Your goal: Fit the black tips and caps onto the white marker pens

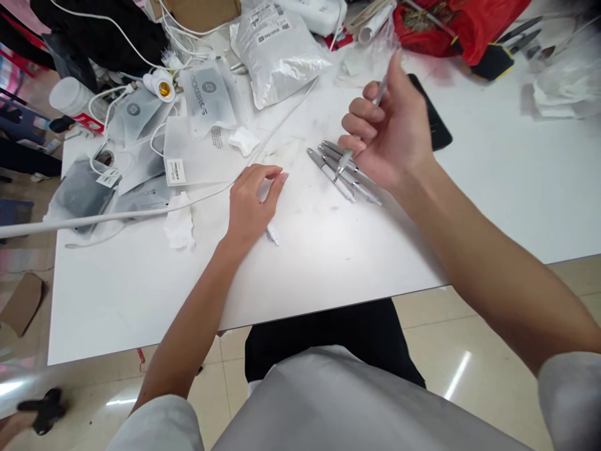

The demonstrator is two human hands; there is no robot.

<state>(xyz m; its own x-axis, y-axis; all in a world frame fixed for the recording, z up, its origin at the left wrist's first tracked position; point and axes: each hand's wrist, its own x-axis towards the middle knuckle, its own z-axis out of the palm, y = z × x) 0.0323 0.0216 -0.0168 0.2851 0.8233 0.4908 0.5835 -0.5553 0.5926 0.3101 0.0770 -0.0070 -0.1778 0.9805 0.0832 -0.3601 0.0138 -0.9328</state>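
My right hand is raised above the table, palm turned up, fingers curled round a slim silver-grey pen. Just below it, several silver and white pens lie side by side on the white tabletop. My left hand rests on the table to the left of these pens, fingers bent and the thumb tip near the index fingertip. From under its palm pokes the end of another pen; the rest is covered, and whether the fingers grip it is hidden.
A black phone lies behind my right wrist. At the left are frosted pouches, a lamp socket, a white jar and crumpled tissue. A white cable crosses the table. Farther back sit a plastic parcel and red bag.
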